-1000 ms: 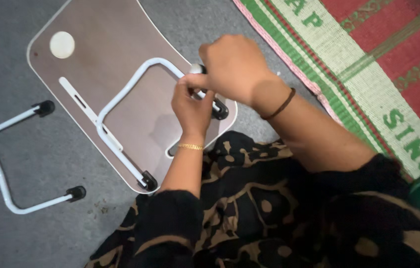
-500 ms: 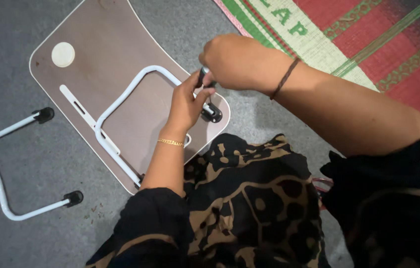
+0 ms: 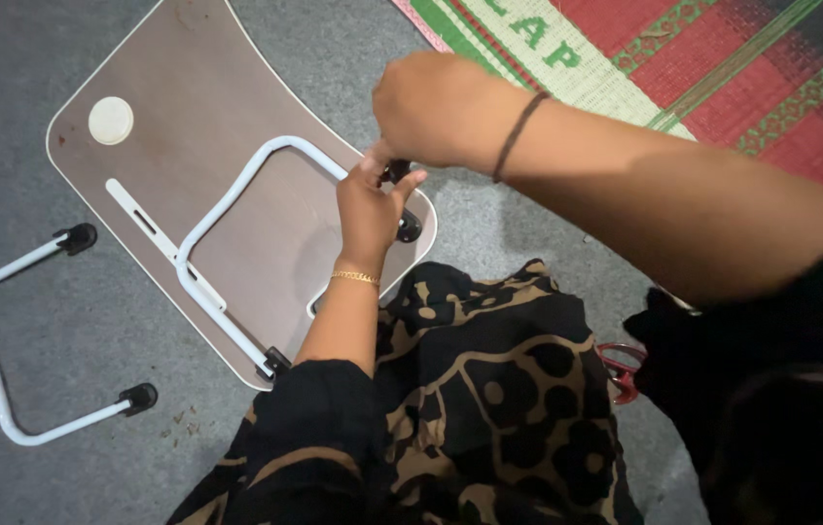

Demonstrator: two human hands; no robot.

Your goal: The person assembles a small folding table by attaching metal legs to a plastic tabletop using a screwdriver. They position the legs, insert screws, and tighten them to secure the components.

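Step in hand, as judged: fastening the attached white tube leg point(image 3: 236, 224) to the underside of the brown tabletop point(image 3: 207, 107), upturned on the grey floor point(image 3: 71, 408). Left hand point(image 3: 370, 209) closed on the leg's near end beside its black foot cap point(image 3: 410, 228); right hand point(image 3: 426, 107) directly above, closed narrow on a small dark tool point(image 3: 394, 171), probably a screwdriver, kind unclear. Next move calls for steady downward pressure, leg held square; second loose leg point(image 3: 3, 379) well apart at left.
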